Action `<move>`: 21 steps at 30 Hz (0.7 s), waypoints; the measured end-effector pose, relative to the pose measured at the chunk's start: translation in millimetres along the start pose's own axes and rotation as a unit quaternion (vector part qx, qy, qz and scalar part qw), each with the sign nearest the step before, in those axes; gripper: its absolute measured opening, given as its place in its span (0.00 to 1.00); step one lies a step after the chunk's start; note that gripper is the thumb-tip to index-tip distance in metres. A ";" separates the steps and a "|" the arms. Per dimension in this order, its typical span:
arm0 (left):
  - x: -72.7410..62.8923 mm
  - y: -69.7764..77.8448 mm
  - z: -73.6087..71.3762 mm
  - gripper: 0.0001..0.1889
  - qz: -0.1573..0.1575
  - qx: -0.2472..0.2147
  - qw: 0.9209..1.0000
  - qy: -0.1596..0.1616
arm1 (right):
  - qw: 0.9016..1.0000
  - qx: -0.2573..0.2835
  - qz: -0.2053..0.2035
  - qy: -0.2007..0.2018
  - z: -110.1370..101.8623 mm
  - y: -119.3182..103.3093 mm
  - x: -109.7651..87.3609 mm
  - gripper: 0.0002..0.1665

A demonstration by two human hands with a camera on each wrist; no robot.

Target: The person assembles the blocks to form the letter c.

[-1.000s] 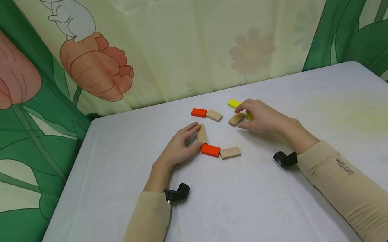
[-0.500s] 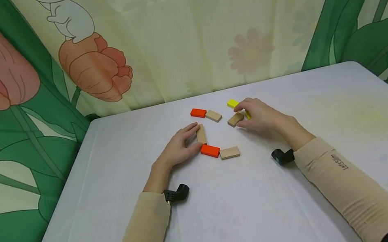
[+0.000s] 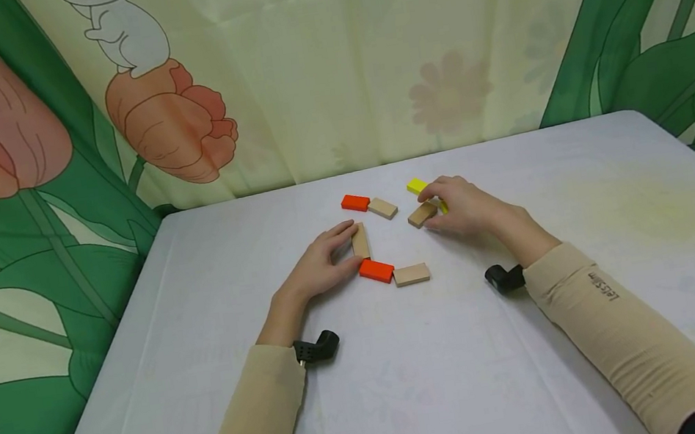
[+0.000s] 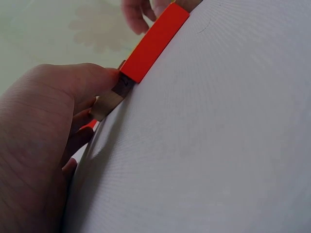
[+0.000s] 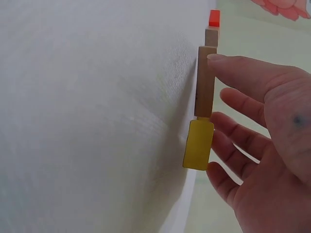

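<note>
My left hand (image 3: 325,261) is at a plain wooden block (image 3: 360,241), gripping it between the thumb at its near end and fingers at its far end. Touching that near end is a red block (image 3: 376,271), and a second plain block (image 3: 412,274) continues to its right. My right hand (image 3: 469,207) pinches another plain block (image 3: 422,214) lying at a slant; in the right wrist view the thumb presses this block's side (image 5: 206,80). Beside it, a yellow block (image 5: 199,145) sits under the fingers, and another yellow block (image 3: 416,186) is just behind, partly covered by the fingertips.
Farther back on the white-covered table (image 3: 372,391), a red block (image 3: 355,202) and a plain block (image 3: 382,207) lie end to end between the hands. A printed curtain (image 3: 326,64) hangs behind the table's far edge.
Both hands stay in practically the same place, with the blocks unmoved between them. The right forearm has shifted slightly to the left.
</note>
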State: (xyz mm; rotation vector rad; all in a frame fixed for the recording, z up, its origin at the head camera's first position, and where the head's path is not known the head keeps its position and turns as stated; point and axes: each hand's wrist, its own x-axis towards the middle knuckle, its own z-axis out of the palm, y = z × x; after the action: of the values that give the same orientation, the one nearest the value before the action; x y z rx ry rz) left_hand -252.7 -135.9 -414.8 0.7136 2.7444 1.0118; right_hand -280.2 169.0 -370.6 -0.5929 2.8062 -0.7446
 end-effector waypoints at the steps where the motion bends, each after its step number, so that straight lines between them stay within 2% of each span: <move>1: -0.1 0.1 -0.1 0.34 -0.001 0.001 1.000 -0.001 | 1.000 -0.002 -0.001 -0.001 -0.2 -0.2 0.2 0.27; 13: -0.4 1.9 -1.1 0.34 -0.002 -0.003 1.000 -0.003 | 1.000 -0.023 0.003 -0.018 -0.1 -0.6 4.9 0.25; 21: -0.8 0.8 -1.3 0.34 -0.001 -0.001 1.000 -0.002 | 0.999 -0.045 -0.021 -0.018 0.4 -1.0 7.5 0.23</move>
State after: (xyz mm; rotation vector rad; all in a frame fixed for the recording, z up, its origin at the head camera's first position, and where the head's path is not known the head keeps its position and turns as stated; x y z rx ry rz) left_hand -252.1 -136.6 -413.3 0.7115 2.7390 1.0117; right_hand -286.5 164.8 -371.0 -0.6762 2.8145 -0.6111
